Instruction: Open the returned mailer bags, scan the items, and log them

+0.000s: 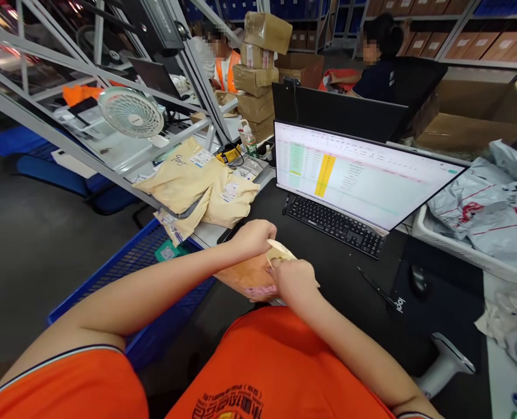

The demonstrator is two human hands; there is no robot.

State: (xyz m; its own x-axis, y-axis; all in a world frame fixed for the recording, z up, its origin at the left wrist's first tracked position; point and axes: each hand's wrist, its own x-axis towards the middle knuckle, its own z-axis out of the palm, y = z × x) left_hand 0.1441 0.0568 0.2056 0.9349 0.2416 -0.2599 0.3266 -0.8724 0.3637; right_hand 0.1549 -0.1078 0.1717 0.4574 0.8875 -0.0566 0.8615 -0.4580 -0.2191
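Observation:
Both my hands meet over a small tan padded mailer (250, 278) at the near edge of the black desk (328, 259). My left hand (253, 237) is closed, pinching the mailer's pale flap (279, 252) from the left. My right hand (294, 280) is closed on the same flap from the right, its fingers curled over the mailer. The mailer's lower part shows an orange-pink tint and a label edge; the rest is hidden under my hands.
A monitor (354, 174) with a spreadsheet and a black keyboard (335, 224) stand behind. Yellow mailers (197, 183) pile at the left beside a small fan (131, 112). A white basket (459, 247) of grey poly bags sits right. A mouse (418, 279), stacked boxes (258, 70) and two people are beyond.

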